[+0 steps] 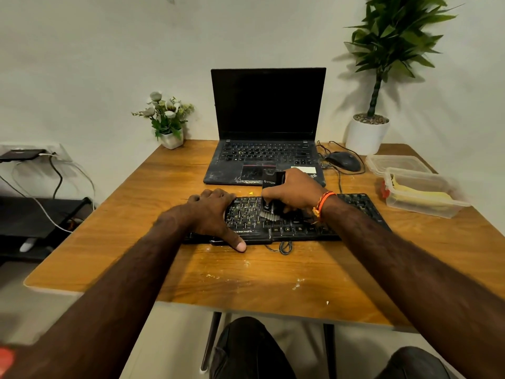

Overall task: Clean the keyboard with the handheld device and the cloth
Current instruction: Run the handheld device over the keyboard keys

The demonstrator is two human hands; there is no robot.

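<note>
- Right hand [293, 194], orange thread at the wrist, closed around an upright black handheld device [273, 184]; its pale bristles [268, 214] touch the keys below.
- Beneath the grip: black corded keyboard [287, 228] on the scuffed wooden table [136, 214].
- Left of the grip: left hand [216, 214] pressed flat on the keyboard's end, gripping nothing.
- Beyond the grip: dusty black laptop [266, 132].

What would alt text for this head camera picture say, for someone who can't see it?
A person's right hand brushes a black keyboard with a handheld device while the left hand steadies it on a wooden table. Behind sit an open laptop, a mouse and two potted plants.
</note>
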